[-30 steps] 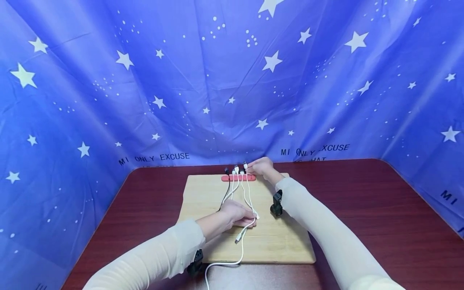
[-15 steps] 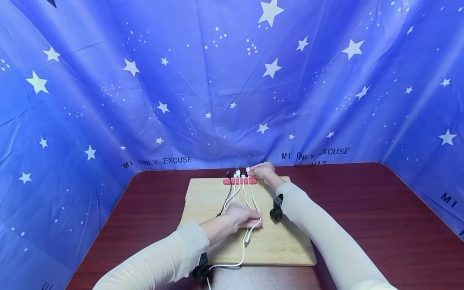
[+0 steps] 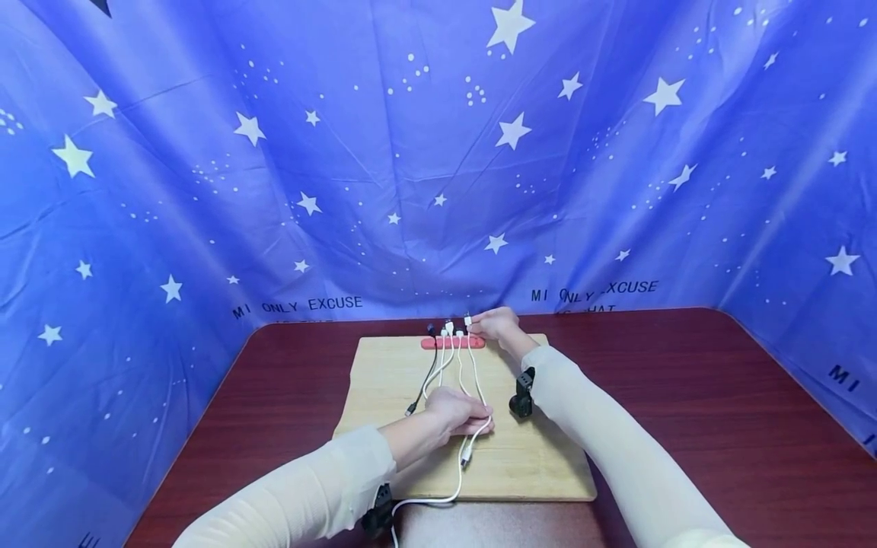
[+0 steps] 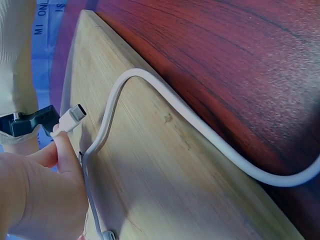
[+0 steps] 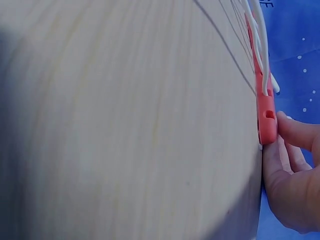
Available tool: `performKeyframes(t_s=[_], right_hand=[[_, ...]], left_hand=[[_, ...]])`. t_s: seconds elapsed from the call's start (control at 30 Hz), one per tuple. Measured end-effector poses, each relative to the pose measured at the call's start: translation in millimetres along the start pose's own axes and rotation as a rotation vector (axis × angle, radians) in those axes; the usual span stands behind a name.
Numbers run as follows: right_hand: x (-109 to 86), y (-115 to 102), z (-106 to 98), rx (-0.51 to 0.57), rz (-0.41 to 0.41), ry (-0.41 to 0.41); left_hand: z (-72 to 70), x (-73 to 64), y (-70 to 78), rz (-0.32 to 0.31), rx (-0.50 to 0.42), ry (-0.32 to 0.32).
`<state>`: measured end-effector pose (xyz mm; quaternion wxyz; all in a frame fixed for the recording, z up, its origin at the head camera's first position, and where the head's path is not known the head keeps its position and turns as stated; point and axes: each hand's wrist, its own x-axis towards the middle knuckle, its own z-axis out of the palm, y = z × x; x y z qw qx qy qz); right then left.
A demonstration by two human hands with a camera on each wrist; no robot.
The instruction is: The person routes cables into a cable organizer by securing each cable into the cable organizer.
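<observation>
A red cable holder (image 3: 428, 344) lies along the far edge of a wooden board (image 3: 548, 457), with several white cables and one black cable (image 3: 433, 364) in it. At its right end my right hand (image 3: 498, 323) pinches a white USB plug (image 3: 469, 321). In the right wrist view, that hand (image 5: 295, 185) is beside the holder's end, past an uncovered slot. My left hand (image 3: 455, 411), over the middle of the board, pinches a white cable (image 3: 476, 373) between thumb and fingers. The cable's small white plug (image 4: 73, 117) juts out past the fingers in the left wrist view.
Another white cable (image 4: 200, 127) runs over the board's near edge onto the dark red table (image 3: 685, 396). A blue star-patterned curtain (image 3: 438, 152) stands around the far side and both flanks. The black cable's plug (image 3: 411, 409) lies left of my left hand.
The left hand has shifted slightly right, and the plug hanging below it has swung right. The right hand stays at the holder's right end. The head view has tilted slightly.
</observation>
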<state>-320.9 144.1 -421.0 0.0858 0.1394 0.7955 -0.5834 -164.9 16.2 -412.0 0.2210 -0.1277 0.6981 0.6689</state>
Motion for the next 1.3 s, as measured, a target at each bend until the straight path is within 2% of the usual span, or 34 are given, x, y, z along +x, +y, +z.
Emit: performKeyframes(t_s=[0.13,0.37,0.6,0.83,1.03,1.1,1.3], right_hand=[[3.5,-1,-1,-0.002,0.000,0.015],[9.0,3,0,-0.131,-0.015,0.065],[12.1,4,1,-0.140,-0.047,0.092],[11.2,1,0,-0.175,-0.065,0.160],[6.1,-3,-4,-0.200,-0.057,0.174],[4.6,-4,-6,-0.175,-0.042,0.166],[-0.8,-8,-19,0.030,-0.019,0.097]], left_hand=[[-3.4,2.7,-0.3,0.009,0.008,0.003],[-6.1,5.2,-4.5,0.018,0.038,-0.005],[-3.6,6.9,-6.2,0.041,0.037,0.008],[0.2,2.8,-1.9,0.095,0.065,0.026],[0.7,-0.8,3.1,0.166,0.127,0.042],[-0.8,-2.1,5.2,0.175,0.144,0.035],[-14.2,1.1,14.9,0.226,0.169,0.003]])
